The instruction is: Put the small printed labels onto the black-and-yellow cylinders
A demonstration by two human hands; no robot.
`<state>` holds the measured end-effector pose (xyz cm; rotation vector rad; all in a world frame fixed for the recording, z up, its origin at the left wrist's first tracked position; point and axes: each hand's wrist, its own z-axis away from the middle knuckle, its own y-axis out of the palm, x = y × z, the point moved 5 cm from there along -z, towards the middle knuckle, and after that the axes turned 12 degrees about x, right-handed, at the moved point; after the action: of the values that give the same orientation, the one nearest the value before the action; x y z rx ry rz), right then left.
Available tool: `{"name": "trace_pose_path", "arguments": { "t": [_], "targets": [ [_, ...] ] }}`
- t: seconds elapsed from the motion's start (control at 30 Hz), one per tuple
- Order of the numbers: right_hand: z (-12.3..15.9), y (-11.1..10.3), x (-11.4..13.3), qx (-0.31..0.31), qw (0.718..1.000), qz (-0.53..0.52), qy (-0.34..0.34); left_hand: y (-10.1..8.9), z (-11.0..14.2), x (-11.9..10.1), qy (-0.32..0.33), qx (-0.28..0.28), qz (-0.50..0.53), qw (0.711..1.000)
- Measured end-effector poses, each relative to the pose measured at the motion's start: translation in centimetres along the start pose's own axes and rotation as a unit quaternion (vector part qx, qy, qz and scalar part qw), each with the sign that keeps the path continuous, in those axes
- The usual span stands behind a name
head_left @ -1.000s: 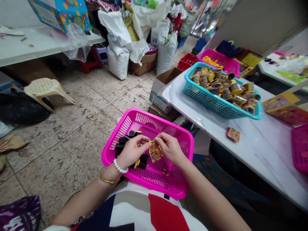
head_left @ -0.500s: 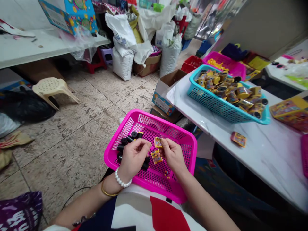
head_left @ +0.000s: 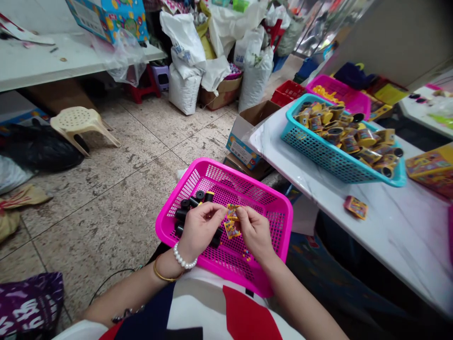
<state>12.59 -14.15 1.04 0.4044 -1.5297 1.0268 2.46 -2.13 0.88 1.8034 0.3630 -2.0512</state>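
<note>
A pink basket (head_left: 283,222) rests on my lap. Above it, my right hand (head_left: 257,232) pinches small yellow printed stickers, one upper sticker (head_left: 232,212) and a lower sticker (head_left: 231,230) hanging beneath it. Thumb and forefinger of my left hand (head_left: 202,227) are pressed together at the left edge of the upper sticker. Several black cylinders (head_left: 181,214), some with yellow ends, lie in the basket's left part, partly hidden by my left hand. A few tiny coloured beads (head_left: 247,255) lie at the lower right of the basket.
On the marbled table (head_left: 318,198) at right stand a blue basket (head_left: 311,148) heaped with labelled yellow-and-black cylinders and a small printed packet (head_left: 356,208). An open carton (head_left: 244,141) stands beside the table. A cream stool (head_left: 79,120) and white sacks (head_left: 186,85) are on the floor.
My left fingertips have moved right and now meet the upper sticker's edge, where a gap showed before. My right hand keeps its hold. The view has shifted slightly.
</note>
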Motion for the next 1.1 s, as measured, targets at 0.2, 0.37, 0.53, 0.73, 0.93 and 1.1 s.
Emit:
{"name": "trace_pose_path", "arguments": {
  "t": [0.2, 0.37, 0.53, 0.73, 0.93, 1.1],
  "targets": [
    [0.2, 0.1, 0.1, -0.005, 0.999, 0.044, -0.018, -0.3, -0.1, 0.5, -0.004, -0.024, 0.028, 0.999],
    [0.3, 0.1, 0.1, 0.001, 0.998, 0.053, -0.028, -0.3, -0.3, 0.8, -0.019, -0.013, 0.04, 0.999],
    [0.3, 0.3, 0.3, 0.011, 0.995, 0.076, -0.056, 0.0, -0.5, 0.8, -0.041, 0.01, 0.105, 0.994],
    [0.0, 0.6, 0.2, 0.028, 0.993, 0.096, -0.055, 0.3, -0.9, 1.3, -0.063, 0.038, 0.18, 0.981],
    [-0.4, 0.1, 0.4, 0.008, 0.995, 0.08, -0.05, -0.6, -0.9, 1.9, -0.077, 0.02, 0.16, 0.984],
    [-1.5, 0.4, 1.6, 0.036, 0.993, 0.088, -0.064, -0.9, -1.1, 0.6, -0.047, 0.062, 0.146, 0.986]
  ]
}}
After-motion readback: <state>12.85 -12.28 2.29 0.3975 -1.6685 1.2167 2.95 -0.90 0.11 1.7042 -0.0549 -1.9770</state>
